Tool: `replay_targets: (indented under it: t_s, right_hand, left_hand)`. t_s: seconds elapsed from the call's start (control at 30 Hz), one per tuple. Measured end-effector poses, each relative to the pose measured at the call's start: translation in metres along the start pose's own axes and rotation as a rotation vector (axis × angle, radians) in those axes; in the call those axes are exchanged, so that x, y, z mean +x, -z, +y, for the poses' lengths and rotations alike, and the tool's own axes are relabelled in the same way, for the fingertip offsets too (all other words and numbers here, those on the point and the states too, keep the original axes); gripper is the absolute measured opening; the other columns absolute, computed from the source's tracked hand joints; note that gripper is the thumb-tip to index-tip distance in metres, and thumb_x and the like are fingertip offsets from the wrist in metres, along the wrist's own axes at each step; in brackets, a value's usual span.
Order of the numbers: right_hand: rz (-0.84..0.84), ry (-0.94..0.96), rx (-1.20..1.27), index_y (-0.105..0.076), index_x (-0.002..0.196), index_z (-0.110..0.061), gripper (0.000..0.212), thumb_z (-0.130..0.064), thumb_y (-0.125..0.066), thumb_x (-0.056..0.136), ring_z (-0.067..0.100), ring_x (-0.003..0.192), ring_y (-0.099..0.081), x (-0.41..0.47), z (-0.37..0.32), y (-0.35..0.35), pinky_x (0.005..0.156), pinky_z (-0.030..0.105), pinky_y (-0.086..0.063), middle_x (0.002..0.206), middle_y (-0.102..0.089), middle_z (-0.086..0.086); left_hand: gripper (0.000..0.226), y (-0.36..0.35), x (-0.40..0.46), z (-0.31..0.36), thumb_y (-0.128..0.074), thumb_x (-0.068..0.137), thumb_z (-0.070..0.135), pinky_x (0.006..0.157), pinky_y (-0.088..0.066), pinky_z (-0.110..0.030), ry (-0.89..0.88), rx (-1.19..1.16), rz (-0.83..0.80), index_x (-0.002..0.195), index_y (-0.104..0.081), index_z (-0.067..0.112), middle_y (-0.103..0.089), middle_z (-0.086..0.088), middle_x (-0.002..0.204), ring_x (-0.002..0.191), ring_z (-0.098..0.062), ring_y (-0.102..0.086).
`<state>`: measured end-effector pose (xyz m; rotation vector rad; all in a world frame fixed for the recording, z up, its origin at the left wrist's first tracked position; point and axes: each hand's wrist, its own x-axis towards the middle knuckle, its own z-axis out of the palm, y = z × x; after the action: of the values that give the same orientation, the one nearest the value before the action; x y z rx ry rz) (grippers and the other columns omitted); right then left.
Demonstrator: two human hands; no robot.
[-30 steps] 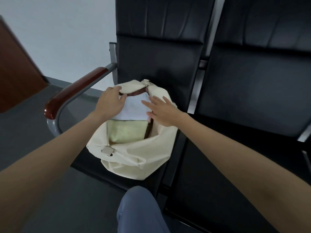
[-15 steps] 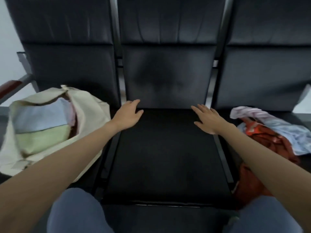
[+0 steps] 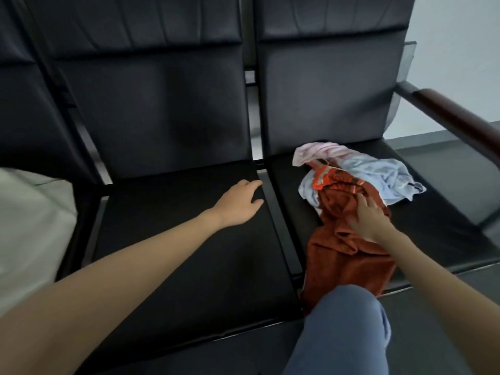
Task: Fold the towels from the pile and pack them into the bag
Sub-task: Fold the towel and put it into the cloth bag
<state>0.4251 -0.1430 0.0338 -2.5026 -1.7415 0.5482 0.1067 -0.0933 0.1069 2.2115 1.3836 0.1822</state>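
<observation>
- Towels point(image 3: 359, 182), crumpled, pink, pale blue and rust, heap on the right black seat point(image 3: 438, 223); no readable writing.
- Right hand point(image 3: 370, 220) lies on the rust towel point(image 3: 349, 255), fingers spread.
- Left hand point(image 3: 238, 204) hovers over the middle seat point(image 3: 176, 253), fingers loosely straight.
- Cream bag point(image 3: 29, 226) shows blurred at the left edge.

- The seats point(image 3: 173, 239) are black, with black backrests.
- The near towel point(image 3: 349, 255) is rust brown with a bright orange patterned band at its far end.
- The towel point(image 3: 384, 177) to the right is pale blue.
- The far towel point(image 3: 316, 152) is light pink.
- The bag point(image 3: 29, 228) at left is cream.
- The armrest point(image 3: 460, 117) at right is dark reddish brown.
- The trouser knee point(image 3: 349, 326) is blue.
</observation>
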Motion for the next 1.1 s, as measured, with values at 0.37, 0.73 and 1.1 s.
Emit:
replay_targets:
  t_s: [0.37, 0.73, 1.1]
  right_hand:
    - [0.188, -0.032, 0.172, -0.034, 0.135, 0.001, 0.047, -0.016, -0.046, 0.094, 0.042, 0.121, -0.045, 0.072, 0.038, 0.001, 0.096, 0.049, -0.041, 0.132, -0.047, 0.026]
    - [0.423, -0.090, 0.723, -0.060, 0.101, -0.003, 0.014, -0.014, -0.057, 0.092, 0.020, 0.092, -0.058, 0.058, 0.036, 0.013, 0.082, 0.031, -0.043, 0.102, -0.062, 0.008]
    - [0.228, 0.600, 0.897, -0.061, 0.091, -0.010, 0.006, -0.006, -0.061, 0.087, 0.033, 0.073, -0.060, -0.058, -0.046, 0.044, 0.071, 0.042, -0.048, 0.081, -0.063, 0.021]
  left_hand:
    - [0.052, -0.054, 0.082, 0.056, -0.049, 0.099, 0.026, 0.099, -0.039, -0.031, -0.078, -0.027, -0.122, 0.147, -0.033, 0.018, -0.042, -0.009, 0.142, 0.126, -0.024, -0.047]
    - [0.046, -0.066, 0.092, 0.065, -0.051, 0.098, 0.029, 0.092, -0.043, -0.027, -0.048, -0.196, -0.097, 0.142, -0.043, 0.018, -0.051, -0.006, 0.134, 0.117, -0.020, -0.055]
    - [0.040, -0.037, 0.062, 0.101, -0.066, 0.089, 0.034, 0.076, -0.056, -0.037, 0.676, -1.390, -0.311, 0.098, -0.060, -0.004, -0.066, -0.020, 0.098, 0.087, -0.030, -0.066]
